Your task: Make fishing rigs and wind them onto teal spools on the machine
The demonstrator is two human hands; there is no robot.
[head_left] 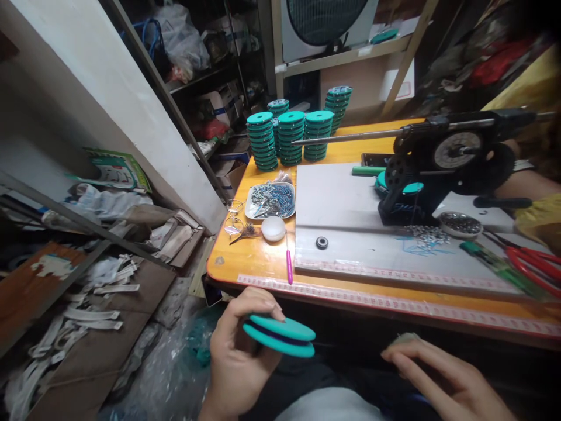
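Nearest us, our left hand (245, 345) is clamped on one edge of a teal spool (291, 328), held tilted in front of the table (258, 263), well short of its top. Our right hand (451, 374) is apart, fingertips bunched near a pale scrap (405, 337); blur keeps us from telling whether they pinch it. With one side of the spool unsupported, we judge a loose grip could drop it, or a careless lift could knock it on the table's edge. It looks smooth and round, two matt discs around a dark groove. Farther off, similar spools stand in stacks (291, 140).
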